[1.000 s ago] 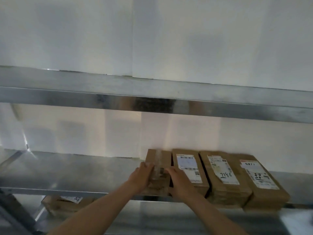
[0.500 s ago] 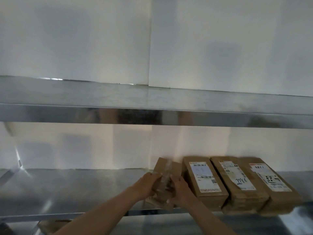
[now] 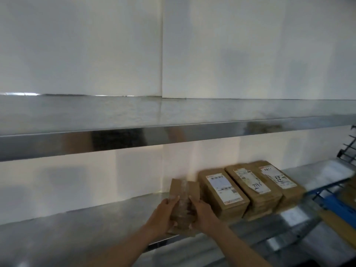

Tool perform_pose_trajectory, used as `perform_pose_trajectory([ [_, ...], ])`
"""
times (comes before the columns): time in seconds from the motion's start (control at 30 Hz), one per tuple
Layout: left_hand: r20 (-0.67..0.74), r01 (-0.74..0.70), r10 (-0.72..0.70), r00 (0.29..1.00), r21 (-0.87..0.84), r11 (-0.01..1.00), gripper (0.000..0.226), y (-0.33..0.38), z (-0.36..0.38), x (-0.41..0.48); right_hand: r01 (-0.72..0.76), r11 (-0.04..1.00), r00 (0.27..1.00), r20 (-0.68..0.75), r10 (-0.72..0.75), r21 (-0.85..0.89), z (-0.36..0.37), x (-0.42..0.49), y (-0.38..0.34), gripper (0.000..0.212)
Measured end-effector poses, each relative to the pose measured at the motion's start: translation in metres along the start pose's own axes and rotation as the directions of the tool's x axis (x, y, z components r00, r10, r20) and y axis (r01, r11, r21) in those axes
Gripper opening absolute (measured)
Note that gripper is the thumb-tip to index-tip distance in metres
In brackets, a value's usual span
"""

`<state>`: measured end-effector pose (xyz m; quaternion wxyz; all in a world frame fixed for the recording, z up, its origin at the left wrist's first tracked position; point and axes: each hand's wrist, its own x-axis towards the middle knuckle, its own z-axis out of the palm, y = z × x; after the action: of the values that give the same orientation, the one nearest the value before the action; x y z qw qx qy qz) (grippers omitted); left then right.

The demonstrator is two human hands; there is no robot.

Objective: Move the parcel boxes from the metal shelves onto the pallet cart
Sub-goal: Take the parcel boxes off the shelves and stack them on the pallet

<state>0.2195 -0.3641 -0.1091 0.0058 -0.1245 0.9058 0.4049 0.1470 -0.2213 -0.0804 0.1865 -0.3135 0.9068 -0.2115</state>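
On the lower shelf [image 3: 77,234] of smooth, reflective steel, near its front edge, the left hand [image 3: 163,214] curls its grip round one long side of a slim cardboard parcel box [image 3: 192,189] striped with glossy clear tape. The right hand [image 3: 204,212] grips the other side. Just right, three flat brown labelled boxes [image 3: 252,185] lie side by side, touching.

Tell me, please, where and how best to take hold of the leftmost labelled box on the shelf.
Probably by its near short end, coming from the front. The leftmost labelled box lies flat with that end by the shelf edge; its right side seems pressed against the neighbouring box, leaving no grip there. The left hand and right hand hold the taped box beside its left side.
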Motion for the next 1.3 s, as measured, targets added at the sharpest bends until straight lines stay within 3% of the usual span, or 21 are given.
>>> perform_pose_trajectory([
  [0.1,0.055,-0.019,0.014,0.998,0.085,0.996,0.070,0.006,-0.015,-0.003,0.003,1.000,0.998,-0.065,-0.002,0.014,-0.001,-0.007,-0.007,0.067],
  [0.23,0.059,-0.133,0.125,0.990,0.150,0.980,0.078,0.026,-0.037,-0.004,0.028,0.997,0.991,-0.126,-0.037,-0.077,-0.024,-0.019,-0.020,0.078],
  [0.6,0.080,-0.340,0.331,0.940,0.239,0.909,0.079,0.125,-0.055,0.007,-0.069,0.997,0.956,-0.286,0.060,-0.021,-0.112,-0.055,-0.005,0.090],
  [1.07,0.294,-0.568,0.513,0.807,0.146,0.810,0.086,0.323,0.125,0.042,-0.338,0.937,0.838,-0.426,0.340,0.083,-0.220,-0.208,0.176,0.087],
  [1.3,0.414,-0.687,0.605,0.680,0.070,0.724,0.085,0.433,0.246,0.035,-0.500,0.857,0.736,-0.463,0.494,0.121,-0.265,-0.315,0.282,0.091],
])
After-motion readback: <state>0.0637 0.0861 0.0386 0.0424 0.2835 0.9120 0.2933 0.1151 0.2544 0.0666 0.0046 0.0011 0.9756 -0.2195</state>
